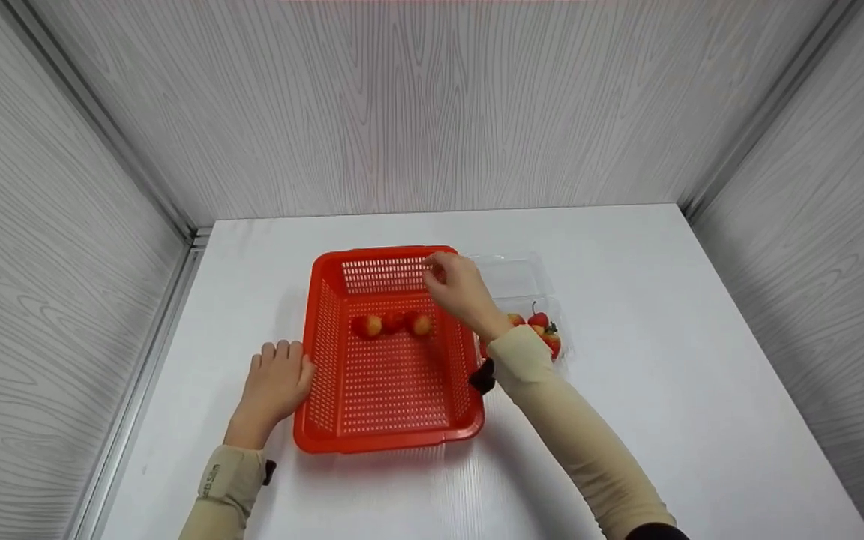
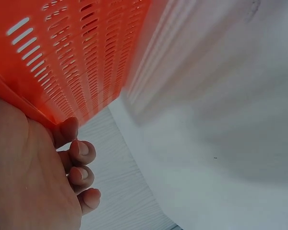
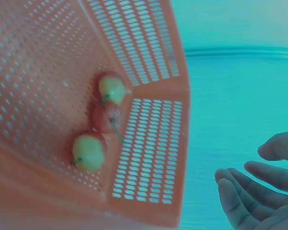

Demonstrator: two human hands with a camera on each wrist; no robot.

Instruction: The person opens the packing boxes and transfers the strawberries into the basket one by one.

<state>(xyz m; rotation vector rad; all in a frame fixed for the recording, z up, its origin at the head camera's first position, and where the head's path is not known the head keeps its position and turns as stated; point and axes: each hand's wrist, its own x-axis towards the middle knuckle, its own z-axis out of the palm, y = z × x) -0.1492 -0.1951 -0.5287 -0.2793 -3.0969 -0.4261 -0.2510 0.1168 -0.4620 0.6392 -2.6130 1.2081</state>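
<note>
A red perforated plastic basket (image 1: 394, 405) sits on the white table. Inside it three small artificial-looking fruits lie in a row: two red-and-yellow ones (image 1: 367, 325) and, between them, a red one with a thin green stem (image 3: 105, 117). My left hand (image 1: 273, 382) is at the basket's left rim, its fingers (image 2: 81, 151) curled at the edge; the thumb is hidden in the left wrist view. Over the basket's far right corner is my right hand (image 1: 462, 289), its fingers loosely bent and holding nothing in the right wrist view.
Right of the basket, partly behind my right forearm, lies an opened clear plastic clamshell box (image 1: 511, 274). Several fruits are in its near half, among them a red cherry-like one (image 1: 538, 319) and a strawberry-like one (image 1: 551, 341). Pale wood-grain walls (image 1: 432, 112) enclose the table.
</note>
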